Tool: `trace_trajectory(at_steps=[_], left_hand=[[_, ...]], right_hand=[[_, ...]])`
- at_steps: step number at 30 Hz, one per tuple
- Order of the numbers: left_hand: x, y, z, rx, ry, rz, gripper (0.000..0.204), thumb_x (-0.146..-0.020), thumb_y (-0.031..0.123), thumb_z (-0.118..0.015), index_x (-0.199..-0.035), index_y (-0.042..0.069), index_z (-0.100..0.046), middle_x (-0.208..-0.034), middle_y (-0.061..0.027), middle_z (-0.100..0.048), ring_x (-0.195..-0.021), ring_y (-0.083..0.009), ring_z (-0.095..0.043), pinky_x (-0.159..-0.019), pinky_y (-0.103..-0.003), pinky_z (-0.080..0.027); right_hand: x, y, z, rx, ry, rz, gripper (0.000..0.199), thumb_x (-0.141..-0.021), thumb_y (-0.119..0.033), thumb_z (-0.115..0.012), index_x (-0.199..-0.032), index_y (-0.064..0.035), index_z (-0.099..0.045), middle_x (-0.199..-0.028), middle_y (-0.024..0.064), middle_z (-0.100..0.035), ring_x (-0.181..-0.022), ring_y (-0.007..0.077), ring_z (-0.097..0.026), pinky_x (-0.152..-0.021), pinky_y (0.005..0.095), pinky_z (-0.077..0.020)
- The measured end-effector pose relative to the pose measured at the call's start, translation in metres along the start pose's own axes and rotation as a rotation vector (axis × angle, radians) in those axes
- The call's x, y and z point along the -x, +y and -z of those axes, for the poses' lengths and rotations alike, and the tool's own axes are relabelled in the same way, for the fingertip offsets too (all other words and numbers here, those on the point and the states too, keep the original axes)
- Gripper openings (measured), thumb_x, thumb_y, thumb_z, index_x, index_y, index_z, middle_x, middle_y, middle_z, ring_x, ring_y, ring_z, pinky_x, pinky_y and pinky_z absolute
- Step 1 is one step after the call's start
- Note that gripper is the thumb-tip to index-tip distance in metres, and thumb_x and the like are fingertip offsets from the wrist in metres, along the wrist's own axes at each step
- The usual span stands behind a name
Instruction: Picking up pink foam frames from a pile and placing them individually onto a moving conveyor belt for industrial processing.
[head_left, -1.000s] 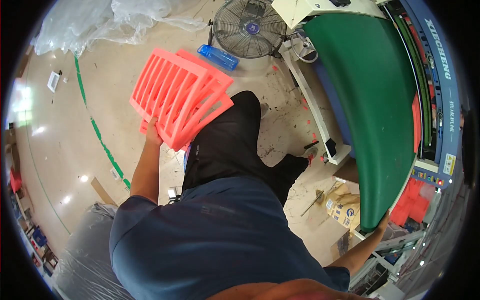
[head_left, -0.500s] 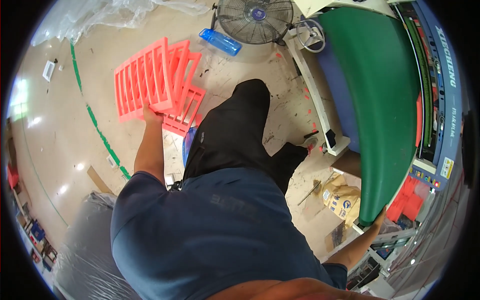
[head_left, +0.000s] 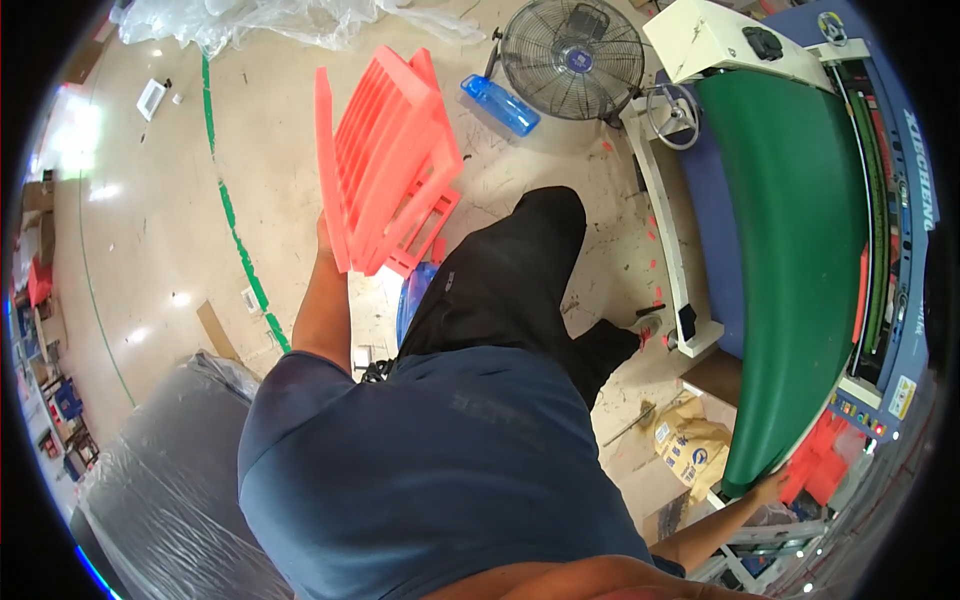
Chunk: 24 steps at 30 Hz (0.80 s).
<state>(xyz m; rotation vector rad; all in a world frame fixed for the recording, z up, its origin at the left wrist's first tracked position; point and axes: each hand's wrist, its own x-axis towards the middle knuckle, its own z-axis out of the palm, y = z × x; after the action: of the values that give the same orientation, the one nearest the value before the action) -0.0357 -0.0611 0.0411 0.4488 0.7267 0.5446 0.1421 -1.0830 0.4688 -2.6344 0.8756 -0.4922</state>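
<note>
My left hand [head_left: 323, 236] grips the lower edge of a coral-red slotted plastic panel [head_left: 330, 165], which stands almost edge-on to me. The panel hides most of the fingers. Close on its right lean more panels of the same kind [head_left: 400, 150], stacked and tilted, with their slots partly showing. My right hand [head_left: 772, 487] reaches far to the right, at the lower end of the machine's long green cover [head_left: 785, 250]. It is nearest to several coral-red pieces [head_left: 822, 460] there; its fingers are too small to make out.
A black floor fan [head_left: 572, 60] and a blue bottle [head_left: 500, 105] are ahead. The machine's white frame [head_left: 665, 240] runs along my right, with a tan sack [head_left: 690, 445] beneath. A plastic-wrapped bulk [head_left: 160, 470] stands at lower left; clear sheeting [head_left: 260, 20] lies far left.
The view has shifted left, so the scene sits further right. The panel in my left hand has turned edge-on and parted from the others. My right hand has moved toward the coral-red pieces.
</note>
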Motion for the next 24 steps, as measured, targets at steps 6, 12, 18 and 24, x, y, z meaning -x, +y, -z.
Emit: trace_trajectory(at_steps=[6, 12, 18, 24], left_hand=[[-0.002, 0.041, -0.037, -0.026, -0.075, -0.059, 0.053, -0.097, 0.032, -0.042, -0.141, 0.003, -0.051, -0.141, -0.0167, -0.057, -0.131, -0.0373, -0.054, -0.111, -0.054, -0.043], [-0.004, 0.074, -0.099, -0.105, -0.199, -0.073, 0.053, -0.098, 0.032, -0.042, -0.141, 0.003, -0.051, -0.142, -0.0168, -0.057, -0.131, -0.0372, -0.053, -0.111, -0.054, -0.043], [-0.001, 0.109, -0.134, -0.151, -0.274, -0.119, 0.053, -0.098, 0.032, -0.042, -0.141, 0.003, -0.05, -0.142, -0.0168, -0.056, -0.132, -0.0372, -0.053, -0.111, -0.054, -0.043], [0.008, 0.12, -0.135, -0.157, -0.285, -0.152, 0.053, -0.098, 0.032, -0.042, -0.142, 0.003, -0.05, -0.142, -0.0168, -0.056, -0.132, -0.0372, -0.053, -0.112, -0.054, -0.043]], right_hand=[[0.183, -0.264, -0.068, -0.469, 0.212, 0.901, 0.037, -0.1, -0.018, -0.057, -0.13, 0.0034, -0.06, -0.137, 0.0183, -0.06, -0.127, 0.0311, -0.054, -0.108, 0.0426, -0.0414], [0.348, -0.443, -0.133, -0.796, -0.343, 1.429, 0.095, -0.079, -0.075, -0.066, -0.141, -0.0037, -0.053, -0.15, 0.0256, -0.042, -0.136, 0.0414, -0.04, -0.11, 0.0532, -0.0318], [0.409, -0.513, -0.124, -1.159, -0.832, 1.647, 0.078, -0.085, -0.059, -0.068, -0.134, 0.0006, -0.057, -0.14, 0.0207, -0.056, -0.128, 0.0375, -0.053, -0.107, 0.0464, -0.036], [0.401, -0.493, -0.121, -1.006, -0.67, 1.67, 0.075, -0.085, -0.063, -0.063, -0.128, -0.0023, -0.063, -0.135, 0.0163, -0.058, -0.122, 0.037, -0.054, -0.103, 0.0481, -0.0377]])
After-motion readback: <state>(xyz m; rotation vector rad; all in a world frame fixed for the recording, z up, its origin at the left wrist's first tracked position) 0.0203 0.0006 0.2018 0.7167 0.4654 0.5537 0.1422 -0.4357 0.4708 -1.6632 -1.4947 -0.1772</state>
